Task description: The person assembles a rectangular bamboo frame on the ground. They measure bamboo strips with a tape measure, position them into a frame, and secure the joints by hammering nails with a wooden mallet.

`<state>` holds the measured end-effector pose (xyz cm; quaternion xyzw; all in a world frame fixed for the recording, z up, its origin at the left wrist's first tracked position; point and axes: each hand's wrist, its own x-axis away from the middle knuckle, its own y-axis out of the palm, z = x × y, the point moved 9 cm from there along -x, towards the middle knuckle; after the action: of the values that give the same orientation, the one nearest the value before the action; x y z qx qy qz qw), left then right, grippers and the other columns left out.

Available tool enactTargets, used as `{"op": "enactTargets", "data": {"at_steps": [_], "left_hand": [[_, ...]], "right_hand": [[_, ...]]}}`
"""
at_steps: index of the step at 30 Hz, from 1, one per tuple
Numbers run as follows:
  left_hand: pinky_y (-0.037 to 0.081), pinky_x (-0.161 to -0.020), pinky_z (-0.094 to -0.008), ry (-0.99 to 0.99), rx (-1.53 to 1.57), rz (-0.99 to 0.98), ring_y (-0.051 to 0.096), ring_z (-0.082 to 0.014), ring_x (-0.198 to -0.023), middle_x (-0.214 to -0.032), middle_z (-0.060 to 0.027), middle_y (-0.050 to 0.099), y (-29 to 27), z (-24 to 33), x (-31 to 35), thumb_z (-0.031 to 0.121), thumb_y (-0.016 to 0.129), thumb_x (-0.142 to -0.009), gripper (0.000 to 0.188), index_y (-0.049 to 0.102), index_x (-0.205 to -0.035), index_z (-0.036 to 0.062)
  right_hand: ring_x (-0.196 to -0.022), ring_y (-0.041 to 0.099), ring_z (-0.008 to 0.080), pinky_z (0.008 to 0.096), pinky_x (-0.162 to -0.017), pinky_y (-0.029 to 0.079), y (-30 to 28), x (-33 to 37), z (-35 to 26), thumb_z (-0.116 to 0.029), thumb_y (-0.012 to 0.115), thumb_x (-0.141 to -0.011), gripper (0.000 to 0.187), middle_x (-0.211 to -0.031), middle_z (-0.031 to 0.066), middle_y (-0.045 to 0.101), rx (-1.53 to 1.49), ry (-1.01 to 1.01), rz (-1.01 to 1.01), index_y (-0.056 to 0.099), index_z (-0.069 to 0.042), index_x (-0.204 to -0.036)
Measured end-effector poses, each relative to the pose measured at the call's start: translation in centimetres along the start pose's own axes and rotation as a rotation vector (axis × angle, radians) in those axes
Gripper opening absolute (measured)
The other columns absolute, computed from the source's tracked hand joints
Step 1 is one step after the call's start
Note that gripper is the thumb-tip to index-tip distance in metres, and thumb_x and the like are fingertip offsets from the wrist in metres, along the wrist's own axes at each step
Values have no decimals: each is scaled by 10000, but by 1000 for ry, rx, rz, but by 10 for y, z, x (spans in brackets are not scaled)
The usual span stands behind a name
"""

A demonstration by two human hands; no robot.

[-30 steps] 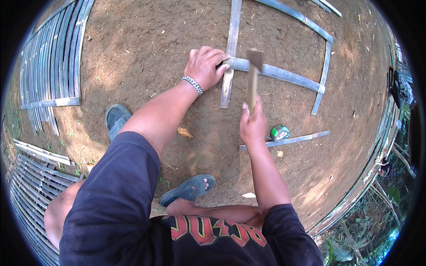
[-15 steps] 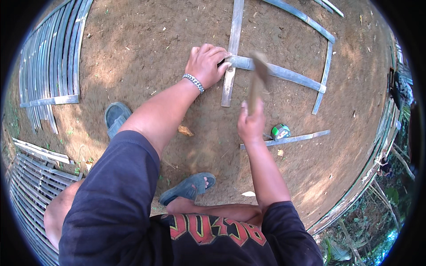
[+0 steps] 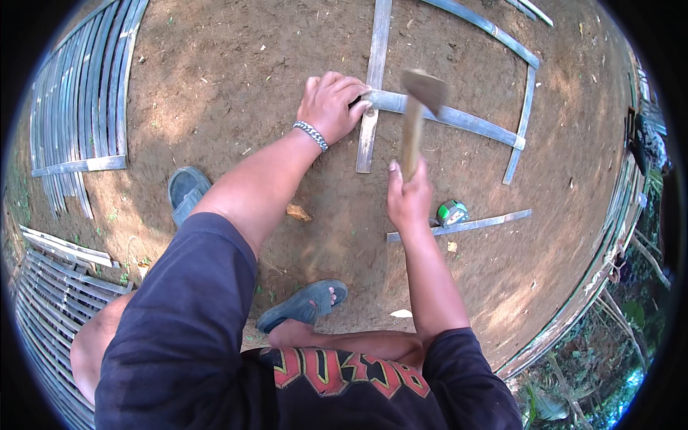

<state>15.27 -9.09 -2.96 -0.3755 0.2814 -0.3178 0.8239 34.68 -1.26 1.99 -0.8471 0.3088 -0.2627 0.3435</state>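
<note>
Hammer: the head of your hammer (image 3: 411,136) was a lower blur half a second ago; now it shows more sharply and farther up the view, across the middle of the crosspiece (image 3: 473,125). How high it hangs over it, I cannot tell.
Right hand: your right hand (image 3: 411,199) has shifted slightly rightward with it, fingers wrapped firmly around the lower handle.
Left hand: your left hand (image 3: 330,109) has stayed at the joint, thumb and forefinger close together on the crosspiece's left end. Whether they pinch anything smaller, I cannot tell.
Frame: the crosspiece lies in the same place, its left end over the long strip (image 3: 378,46), its right end meeting the side strip (image 3: 529,100).
Hammer make: pale wooden handle, rounded and straight; dull brown head, broad and wedge-like.
Strips: flat, narrow, grey-blue and bamboo-like, with a paler, scuffed lower end on the long one.
Tape measure: the compact green-and-black tape measure (image 3: 451,213) sits against a loose flat strip (image 3: 494,224), right of your right wrist.
Panel: thin parallel slats form the panel (image 3: 86,93) at upper left, edged by flatter strips.
Ground: packed brown earth (image 3: 215,79), rough and crumbly, with sunlit patches.
</note>
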Motion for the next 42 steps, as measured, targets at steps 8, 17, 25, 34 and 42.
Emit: {"op": "enactTargets", "data": {"at_steps": [8,17,25,34,42], "left_hand": [[387,-969,-390,-48,33,-47,592,-185,-1139,-1137,22,713,1,-2,0,334,788,-854,326,707,-1125,172],[388,-978,-421,-89,37,-78,585,-251,-1124,-1111,-36,696,6,-4,-3,330,799,-842,373,661,-1138,150],[355,-1054,-451,-81,-3,-82,568,-231,-1186,-1165,-9,697,10,-3,0,332,795,-845,401,657,-1179,160],[527,-904,-433,-29,-64,-104,614,-342,-1020,-1144,-146,586,-123,-23,-52,29,772,-797,410,639,-1178,102],[507,-989,-428,76,-688,-347,608,-418,-1167,-1209,-192,633,-382,-118,-103,-144,551,-725,435,669,-1092,58]], "right_hand": [[-972,674,501,557,-844,543,2,-7,12,-167,620,-975,388,-1008,308,696,105,109,-84,517,-32,-1323],[-1026,660,494,553,-897,525,-6,10,45,-176,609,-974,395,-1068,298,692,95,212,-163,516,-37,-1332],[-1101,620,440,517,-947,513,-79,105,127,-98,681,-850,574,-1179,236,603,351,25,-239,475,-83,-1385],[-1185,577,439,495,-1027,491,-69,157,168,-59,735,-795,754,-1260,227,540,274,94,-331,404,-106,-1471],[-1315,531,425,475,-1081,450,-27,188,199,-291,546,-943,564,-1444,240,514,-152,392,-364,421,-137,-1471]]}}
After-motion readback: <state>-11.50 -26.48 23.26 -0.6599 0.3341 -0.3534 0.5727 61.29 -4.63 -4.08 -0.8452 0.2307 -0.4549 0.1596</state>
